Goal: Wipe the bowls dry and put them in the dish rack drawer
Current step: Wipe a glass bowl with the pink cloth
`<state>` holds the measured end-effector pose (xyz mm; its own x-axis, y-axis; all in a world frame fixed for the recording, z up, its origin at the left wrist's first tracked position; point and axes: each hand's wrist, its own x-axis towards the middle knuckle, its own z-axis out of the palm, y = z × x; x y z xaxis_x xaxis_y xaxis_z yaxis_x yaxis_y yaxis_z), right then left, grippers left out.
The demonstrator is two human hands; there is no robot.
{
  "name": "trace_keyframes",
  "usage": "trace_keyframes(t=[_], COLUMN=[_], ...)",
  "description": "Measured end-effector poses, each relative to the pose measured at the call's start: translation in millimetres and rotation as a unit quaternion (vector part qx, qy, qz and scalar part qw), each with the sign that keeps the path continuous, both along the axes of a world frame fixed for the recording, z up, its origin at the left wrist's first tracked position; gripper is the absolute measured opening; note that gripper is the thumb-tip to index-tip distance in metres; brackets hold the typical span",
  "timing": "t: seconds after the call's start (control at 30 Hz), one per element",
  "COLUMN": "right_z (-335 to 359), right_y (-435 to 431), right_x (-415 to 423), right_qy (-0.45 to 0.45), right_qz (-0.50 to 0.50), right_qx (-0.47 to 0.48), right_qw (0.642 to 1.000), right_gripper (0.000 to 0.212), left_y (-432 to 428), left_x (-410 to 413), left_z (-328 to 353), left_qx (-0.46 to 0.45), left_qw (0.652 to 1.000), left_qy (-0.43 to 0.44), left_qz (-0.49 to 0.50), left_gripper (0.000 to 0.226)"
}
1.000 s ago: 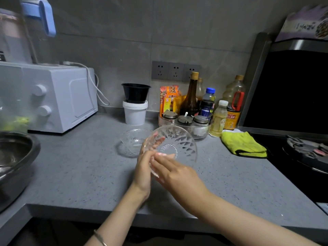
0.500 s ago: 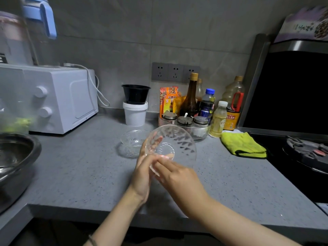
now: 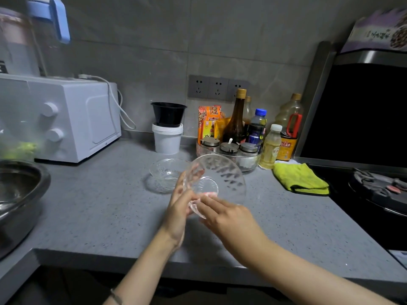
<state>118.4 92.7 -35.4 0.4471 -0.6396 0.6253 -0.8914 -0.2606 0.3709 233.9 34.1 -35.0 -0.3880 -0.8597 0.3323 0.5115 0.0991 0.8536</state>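
The left hand [image 3: 178, 208] grips the lower edge of a glass bowl [image 3: 222, 175], its fingers showing through the clear wall from behind. The right hand [image 3: 229, 219] lies with nearly straight fingers against the bowl's outside, the fingertips near the round foot ring. The bowl is held up off the counter [image 3: 99, 208], tipped on edge with its underside toward the camera; its wall is pressed with a pointed, cut-crystal pattern.

The counter is smooth grey stone flecked with pale specks. Just behind the left hand a second bowl [image 3: 164, 172], also clear patterned glass, sits upright on it. To the right lies a folded yellow cloth [image 3: 300, 178] with a soft nap, beside a glossy black stove [image 3: 374, 201]. At the left edge bulges a round, shiny steel basin [image 3: 19, 194].

Further back stand a boxy white oven [image 3: 74, 119] with two round knobs, a white plastic tub [image 3: 167, 140] topped by a black bowl [image 3: 168, 114], and a round clear tray [image 3: 247, 161] with lidded jars, bottles crowded behind it. Three grey sockets [image 3: 218, 88] sit in the tiled wall.
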Motion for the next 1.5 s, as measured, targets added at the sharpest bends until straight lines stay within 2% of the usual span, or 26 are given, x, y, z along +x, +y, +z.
trace_keyframes(t=[0.07, 0.1, 0.2, 0.27, 0.37, 0.47, 0.6, 0.67, 0.7, 0.77, 0.83, 0.87, 0.93, 1.03, 1.1, 1.17, 1.37, 1.43, 1.5], right_z=[-1, -1, 2, 10, 19, 11, 8, 5, 2, 1, 15, 26, 44, 59, 60, 52, 7, 8, 13], right_y=[-5, -6, 4, 11, 12, 9, 1, -2, 0, 8, 12, 12, 7, -3, -2, 5, 21, 19, 14], right_x=[13, 15, -5, -25, -33, -16, 16, 22, 19, -3, -33, -45, -59, -63, -63, -59, -20, -10, -9], right_qy=[-0.086, -0.084, 0.039, 0.151, 0.185, 0.135, -0.088, -0.127, -0.098, 0.044, 0.205, 0.253, 0.327, 0.383, 0.356, 0.325, 0.117, 0.073, 0.093], right_qz=[0.001, 0.009, 0.061, 0.055, 0.018, 0.01, -0.016, -0.001, 0.015, 0.041, 0.024, 0.008, 0.004, 0.017, 0.02, -0.005, -0.01, -0.005, -0.033], right_qx=[0.026, 0.027, 0.057, 0.051, 0.022, 0.019, 0.05, 0.057, 0.062, 0.089, 0.108, 0.107, 0.092, 0.049, 0.042, 0.05, 0.142, 0.185, 0.197], right_qw=[0.996, 0.996, 0.996, 0.986, 0.982, 0.991, 0.995, 0.99, 0.993, 0.994, 0.972, 0.962, 0.94, 0.922, 0.934, 0.944, 0.983, 0.98, 0.975], right_gripper=[0.03, 0.026, 0.035, 0.036, 0.046, 0.032, 0.019, 0.025, 0.03, 0.03, 0.045, 0.046, 0.054, 0.061, 0.06, 0.064, 0.054, 0.072, 0.09], left_y=[6, 6, -5, -14, -19, -16, -3, -2, -4, -12, -20, -24, -29, -32, -31, -28, -21, -17, -12], left_x=[-10, -11, 2, 16, 23, 19, -1, -6, -4, 7, 18, 22, 24, 22, 20, 20, 12, 9, 9], left_z=[-7, -7, -3, 0, 2, 0, -12, -19, -19, -14, -6, -3, 2, 11, 15, 18, 9, 8, 6], left_qx=[0.046, 0.067, 0.078, 0.005, -0.046, -0.022, 0.003, 0.018, 0.018, 0.001, -0.057, -0.081, -0.106, -0.097, -0.095, -0.096, -0.068, -0.041, -0.022], left_qw=[0.999, 0.997, 0.997, 0.999, 0.994, 0.998, 1.0, 0.999, 0.999, 0.999, 0.995, 0.988, 0.968, 0.945, 0.946, 0.959, 0.984, 0.988, 0.99], left_qy=[0.019, 0.026, 0.023, -0.034, -0.1, -0.043, 0.006, 0.018, 0.014, -0.017, -0.081, -0.131, -0.223, -0.288, -0.287, -0.252, -0.162, -0.152, -0.142], left_qz=[-0.006, -0.005, 0.004, 0.002, -0.012, -0.031, 0.011, 0.031, 0.037, 0.035, 0.013, -0.006, -0.052, -0.119, -0.119, -0.088, 0.016, 0.009, -0.01], left_gripper=[0.044, 0.037, 0.038, 0.044, 0.055, 0.059, 0.056, 0.045, 0.041, 0.041, 0.048, 0.052, 0.056, 0.056, 0.055, 0.054, 0.053, 0.049, 0.046])
